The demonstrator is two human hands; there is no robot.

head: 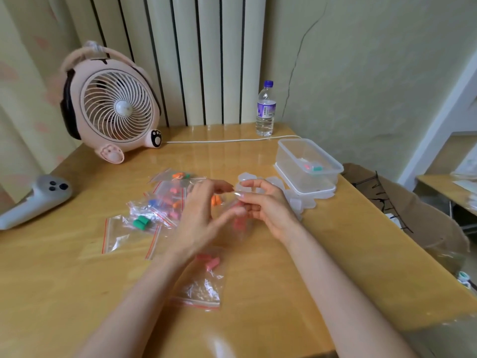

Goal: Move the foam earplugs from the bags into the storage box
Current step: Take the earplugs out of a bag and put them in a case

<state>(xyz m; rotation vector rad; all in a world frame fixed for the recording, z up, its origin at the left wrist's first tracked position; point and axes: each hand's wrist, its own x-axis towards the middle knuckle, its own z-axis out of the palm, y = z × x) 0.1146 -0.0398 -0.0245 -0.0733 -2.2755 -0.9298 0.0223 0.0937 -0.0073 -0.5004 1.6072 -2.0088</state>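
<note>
Over the middle of the table my left hand (200, 215) and my right hand (265, 202) together hold a small clear zip bag (238, 223) with pink earplugs inside, blurred by motion. Several more zip bags (160, 202) with orange, pink, blue and green earplugs lie to the left of my hands. Another bag with pink earplugs (206, 277) lies under my left forearm. The clear storage box (307, 164) stands at the right, open, with a few earplugs in it.
A pink desk fan (111, 107) stands at the back left, its white cable (227, 140) running along the back. A water bottle (265, 109) stands behind the box. A grey controller (36, 200) lies at the left edge. Clear plastic lids (296, 200) lie beside the box.
</note>
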